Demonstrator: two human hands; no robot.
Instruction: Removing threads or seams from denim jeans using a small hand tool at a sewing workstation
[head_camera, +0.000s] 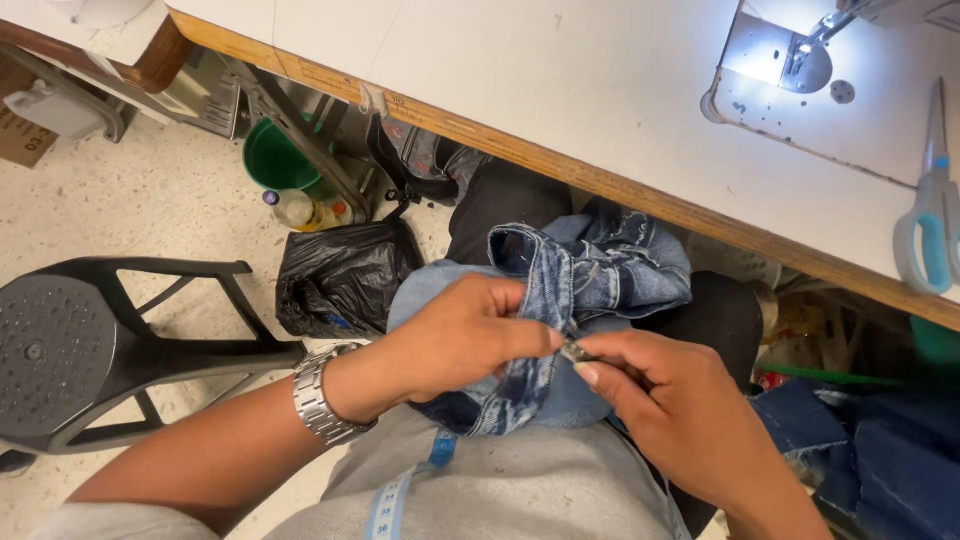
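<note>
Speckled terrazzo flooring and a white sewing table (560, 90) frame a worker seated with a piece of blue denim (590, 270) bunched in the lap, just below the table's wooden edge. The left hand (455, 340), a steel watch (322, 395) on its wrist, is closed in a pinch on a washed denim strip near the seam, thumb and fingertips pressed together with the cloth between them. The right hand (670, 400) meets it from four o'clock, its thumb and forefinger closed on a small metallic tool (574, 351) whose tip touches the fabric right beside the left thumb; what kind of tool it is cannot be told at this size.

By the look of it, the work is fine picking at a seam, and it would go best with the left pinch holding the strip taut and close to the tip, the right hand moving in short, shallow strokes so the point catches thread rather than cloth.

At two o'clock the lit needle area of a sewing machine (790, 55) glows; blue-handled scissors (935, 210) lie at three o'clock on the table. A black stool (90, 350) stands at nine o'clock, a black plastic bag (340, 280) and green bucket (275, 155) beyond it. A blue measuring tape (395, 500) hangs down the grey shirt.
</note>
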